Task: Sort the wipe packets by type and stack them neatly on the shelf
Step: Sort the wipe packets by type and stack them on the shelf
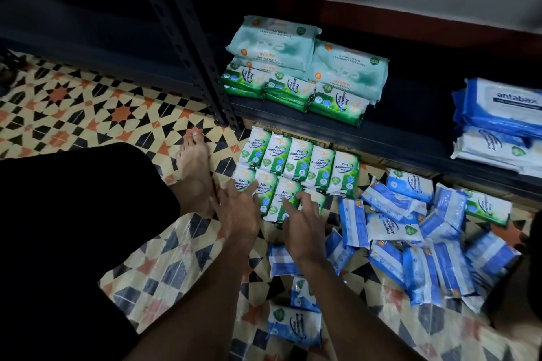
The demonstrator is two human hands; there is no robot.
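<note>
Green Pine Antibacterial packets (296, 168) on the patterned floor (88, 108), just in front of the shelf (396, 129), laid in two rows side by side, edges touching. Long axes run away from the person toward the shelf, tilted slightly right at the top; printed text reads sideways along that axis. Back row five packets, front row at least three, partly covered by the hands.

Left hand (239, 214) palm down, arm reaching forward from bottom centre, fingers (245, 186) spread and loosely curved, tips resting on the front-left green packet; not closed around it. Right hand (303, 224) palm down just beside the left, fingers (305, 198) splayed, tips touching the next front-row packets; nothing gripped.

Green packets are white at top with green lower half and blue oval logo, glossy.

Blue-and-white packets (410, 231) lie in a loose heap right of the hands, pointing every way, some overlapping, a few more near the right forearm. One stray green packet (488, 208) lies at the far right edge of the heap, long axis across the view.

On the shelf: pale teal Guardian packs (305, 47) stacked in two piles, with green Pine packets (293, 91) in front of them, long axes toward the person. Well right, blue antabax packs (498, 108) stacked over white-blue ones.

Bare foot (193, 161) left of the green rows, dark shorts (73, 228) at lower left
</note>
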